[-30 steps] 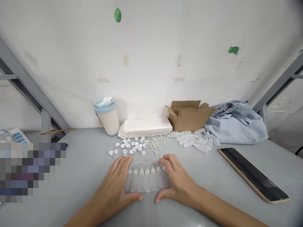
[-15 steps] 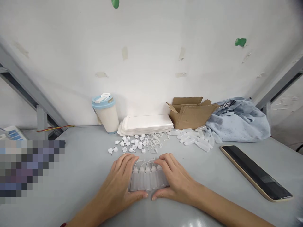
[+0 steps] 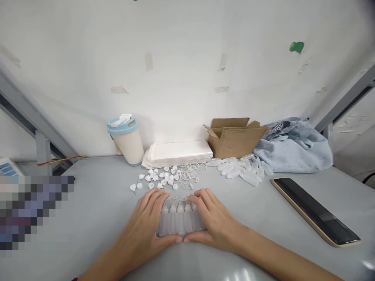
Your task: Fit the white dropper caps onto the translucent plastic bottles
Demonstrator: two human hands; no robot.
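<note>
A side-by-side row of small translucent dropper bottles [image 3: 180,222] lies flat on the grey table, necks pointing away from me. Thin white strap loops [image 3: 183,198] curl up from their necks. My left hand [image 3: 148,218] is curved around the row's left end, its thumb along the bottoms of the bottles. From the right end, my right hand [image 3: 218,220] clasps the same row, with fingers by the necks and thumb along the bottoms. The two thumb tips almost meet. Both palms hide the outermost bottles.
Beyond my hands lie scattered white caps [image 3: 164,177], loose strap loops [image 3: 189,171] and empty bottles [image 3: 234,171]. Behind them stand a cup [image 3: 127,144], stacked white cartons [image 3: 181,152], an open cardboard box [image 3: 237,142] and bluish cloth [image 3: 295,152]. A phone [image 3: 316,210] lies at right.
My right thumb has come up against the bottles' bottoms and closer to the left thumb. The whole view has shifted slightly. Both hands stay around the row.
</note>
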